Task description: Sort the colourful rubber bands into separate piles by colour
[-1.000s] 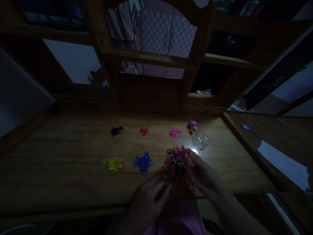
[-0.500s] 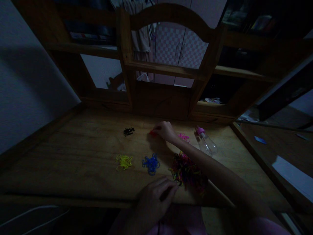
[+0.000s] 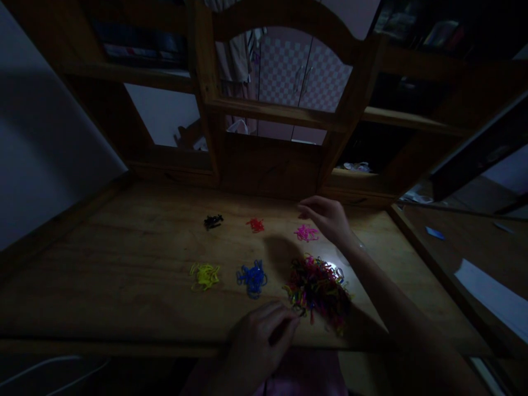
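Note:
My left hand (image 3: 264, 338) rests at the table's front edge, thumb and forefinger pinched together at the near left rim of a mixed heap of coloured rubber bands (image 3: 317, 291). Whatever lies between those fingertips is too dark to make out. My right hand (image 3: 328, 217) hovers over the far right, just past a small pink pile of bands (image 3: 306, 233); its thumb and forefinger are slightly apart, with nothing visible between them. Sorted by colour, other piles lie to the left: red bands (image 3: 256, 225), black bands (image 3: 213, 221), blue bands (image 3: 252, 278) and yellow bands (image 3: 205, 276).
Behind the wooden tabletop (image 3: 136, 247) rises a shelf unit (image 3: 272, 115) with open compartments. A clear bottle (image 3: 361, 245) is mostly hidden behind my right forearm. Further right, a lower surface holds a white paper (image 3: 493, 297) and a small blue card (image 3: 434, 233). The light is dim.
My right hand has left the red pile and moved right, past the pink pile, uncovering the red bands. My forearm now covers most of the bottle. My left hand stays in place.

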The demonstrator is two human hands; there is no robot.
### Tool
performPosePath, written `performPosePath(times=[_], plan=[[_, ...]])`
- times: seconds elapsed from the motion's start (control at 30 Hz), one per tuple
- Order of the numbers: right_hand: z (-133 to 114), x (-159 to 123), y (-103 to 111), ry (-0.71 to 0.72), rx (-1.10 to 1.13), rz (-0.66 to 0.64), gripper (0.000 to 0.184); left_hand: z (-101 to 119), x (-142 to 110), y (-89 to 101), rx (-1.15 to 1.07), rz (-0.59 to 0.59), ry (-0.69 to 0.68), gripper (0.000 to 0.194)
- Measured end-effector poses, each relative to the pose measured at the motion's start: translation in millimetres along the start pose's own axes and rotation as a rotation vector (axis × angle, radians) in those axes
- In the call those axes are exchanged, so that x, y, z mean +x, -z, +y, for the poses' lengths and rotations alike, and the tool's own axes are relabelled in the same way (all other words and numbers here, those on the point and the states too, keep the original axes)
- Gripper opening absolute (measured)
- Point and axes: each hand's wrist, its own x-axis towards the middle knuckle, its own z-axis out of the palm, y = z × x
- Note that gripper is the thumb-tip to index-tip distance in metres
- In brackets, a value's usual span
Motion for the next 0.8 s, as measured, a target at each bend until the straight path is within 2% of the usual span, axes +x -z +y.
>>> performPosePath(times=[0.13,0.27,0.4,0.5,0.63,0.8], plan=[[-11.3,-57.8,56.8,-0.143,-0.123,0.199,0.023,2.8,3.7,0.4,-0.005,0.033,0.046,0.014],[-5.3,-121.4,83.3,-0.325,-0.294,0.352,0.028,4.5,15.7,0.2,0.019,0.101,0.096,0.01],[13.8,-173.0,83.8,-0.455,-0.345,0.418,0.033,6.3,41.9,-0.9,0.147,0.131,0.074,0.017],[22.4,-198.5,76.4,-0.5,-0.332,0.427,0.031,6.3,64.9,-4.9,0.29,0.116,0.039,0.027],[25.1,-213.8,66.3,-0.477,-0.292,0.381,0.026,4.8,83.7,-14.2,0.487,0.02,-0.005,0.038],[27.1,-215.7,60.0,-0.501,-0.201,0.332,0.022,0.3,86.2,-21.7,0.598,0.006,0.005,0.024]])
